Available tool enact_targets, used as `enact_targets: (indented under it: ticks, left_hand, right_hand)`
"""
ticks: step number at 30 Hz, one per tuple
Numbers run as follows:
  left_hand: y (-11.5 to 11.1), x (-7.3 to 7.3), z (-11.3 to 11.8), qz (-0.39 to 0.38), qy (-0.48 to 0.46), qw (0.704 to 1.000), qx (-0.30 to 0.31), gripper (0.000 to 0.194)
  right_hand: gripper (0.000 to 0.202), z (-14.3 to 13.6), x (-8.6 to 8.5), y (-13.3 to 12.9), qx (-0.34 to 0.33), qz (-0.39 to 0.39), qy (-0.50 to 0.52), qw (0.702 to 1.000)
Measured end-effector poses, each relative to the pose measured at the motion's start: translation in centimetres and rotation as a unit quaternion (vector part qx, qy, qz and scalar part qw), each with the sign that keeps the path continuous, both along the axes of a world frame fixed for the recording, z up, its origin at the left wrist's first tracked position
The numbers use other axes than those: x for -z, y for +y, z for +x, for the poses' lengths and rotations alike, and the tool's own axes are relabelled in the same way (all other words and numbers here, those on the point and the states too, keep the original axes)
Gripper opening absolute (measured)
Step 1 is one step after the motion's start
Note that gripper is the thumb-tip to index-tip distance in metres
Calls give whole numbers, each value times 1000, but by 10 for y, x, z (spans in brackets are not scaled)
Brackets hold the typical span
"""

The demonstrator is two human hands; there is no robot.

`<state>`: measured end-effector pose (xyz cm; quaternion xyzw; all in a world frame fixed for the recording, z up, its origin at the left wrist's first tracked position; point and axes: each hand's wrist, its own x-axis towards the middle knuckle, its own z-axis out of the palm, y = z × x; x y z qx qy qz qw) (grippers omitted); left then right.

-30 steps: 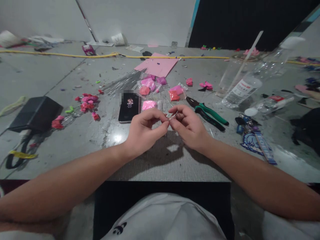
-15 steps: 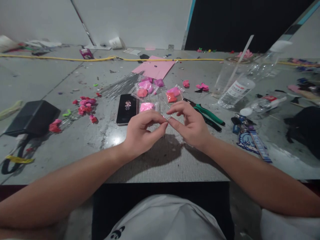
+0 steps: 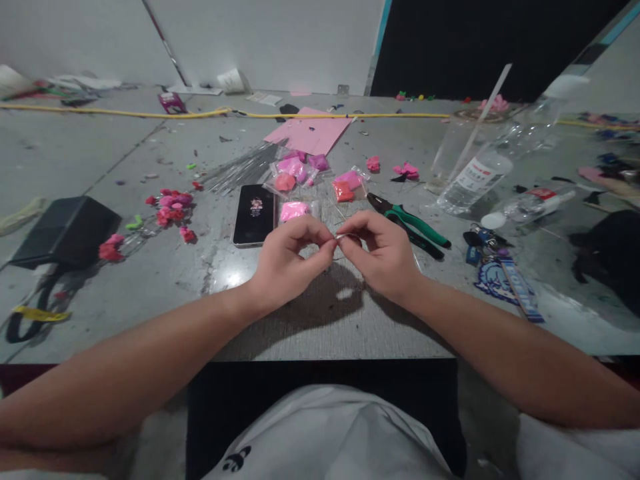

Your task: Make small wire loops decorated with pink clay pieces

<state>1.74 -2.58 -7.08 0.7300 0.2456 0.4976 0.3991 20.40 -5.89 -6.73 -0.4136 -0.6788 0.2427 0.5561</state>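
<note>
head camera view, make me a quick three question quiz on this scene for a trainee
1. True or false: the left hand and right hand pinch a thin strand between them.
2. What colours are the handles of the pliers?
A) red and white
B) green and black
C) orange and blue
3. Fill in: the long cord across the table is ____.

Key: 1. True; 2. B; 3. yellow

Phone [image 3: 254,215] and pliers [image 3: 424,229] on grey table [image 3: 150,287]
</note>
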Motion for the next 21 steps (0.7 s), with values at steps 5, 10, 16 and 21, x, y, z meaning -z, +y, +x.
enact_targets:
  ticks: [5,10,16,21]
  left_hand:
    - [4,3,0,47,15,999,-8,9]
    - [9,1,0,50,43,996,-53,11]
    - [14,-2,-2,137,73,983,-100,15]
    - [18,-1,-3,61,54,994,-67,16]
  right_hand:
    - [4,0,0,1,-14,-17,-6,1000]
    - [6,-1,-3,-3,-3,1,-26,1000]
    - [17,1,-11,-5,-49,-80,51,994]
    - [16,11,-9,11,-181,-242,163,939]
